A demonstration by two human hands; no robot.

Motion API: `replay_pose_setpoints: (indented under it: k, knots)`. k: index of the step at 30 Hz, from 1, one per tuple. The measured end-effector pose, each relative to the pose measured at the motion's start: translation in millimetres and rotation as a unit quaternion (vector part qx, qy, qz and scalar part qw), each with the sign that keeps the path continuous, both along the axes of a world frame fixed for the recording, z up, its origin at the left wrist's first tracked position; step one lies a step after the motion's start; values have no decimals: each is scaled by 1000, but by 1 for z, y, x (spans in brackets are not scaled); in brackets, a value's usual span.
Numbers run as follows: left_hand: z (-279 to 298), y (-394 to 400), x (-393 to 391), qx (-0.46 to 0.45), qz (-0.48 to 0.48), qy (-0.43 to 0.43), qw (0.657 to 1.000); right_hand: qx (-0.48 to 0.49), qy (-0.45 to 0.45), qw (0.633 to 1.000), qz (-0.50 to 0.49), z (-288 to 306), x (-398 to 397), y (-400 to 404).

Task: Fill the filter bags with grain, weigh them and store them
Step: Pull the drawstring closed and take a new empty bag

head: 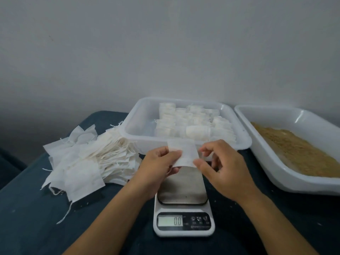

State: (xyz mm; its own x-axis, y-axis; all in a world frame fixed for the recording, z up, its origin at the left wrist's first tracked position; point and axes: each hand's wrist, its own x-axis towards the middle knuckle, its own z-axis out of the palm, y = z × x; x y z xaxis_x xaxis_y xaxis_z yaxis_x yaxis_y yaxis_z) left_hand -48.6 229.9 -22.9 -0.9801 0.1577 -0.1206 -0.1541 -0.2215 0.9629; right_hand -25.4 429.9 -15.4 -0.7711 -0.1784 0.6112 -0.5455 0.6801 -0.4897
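A flat white filter bag [184, 152] is held above the kitchen scale [183, 205]. My left hand [158, 166] pinches its left edge between thumb and fingers. My right hand [220, 166] pinches its lower right corner with thumb and curled fingers. The scale's steel platter carries nothing and its display reads 0.0. A loose pile of flat filter bags with strings [88, 159] lies to the left. Behind the scale, a clear plastic tub [136, 118] holds several filled bags [195, 124]. A white tray [272, 162] on the right holds brown grain [298, 151].
Everything stands on a dark blue cloth-covered table [36, 218] against a plain grey wall. The table's left edge drops off near the bag pile. A dark flat item [88, 199] peeks out from under the pile.
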Motion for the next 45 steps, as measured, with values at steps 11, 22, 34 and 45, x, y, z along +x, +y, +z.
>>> replay_pose_setpoints:
  k: [11, 22, 34, 45]
  knots:
    - [-16, -4, 5, -22, 5, 14, 1000, 138, 74, 986, 56, -12, 3, -10]
    - [-8, -5, 14, 55, -32, -5, 998, 51, 26, 997, 58, -14, 8, -20]
    - [-6, -3, 30, -147, -56, 265, 951, -240, -193, 949, 69, -5, 18, -28]
    - [-14, -3, 27, -225, -4, 288, 931, -212, -170, 961, 46, -4, 24, -32]
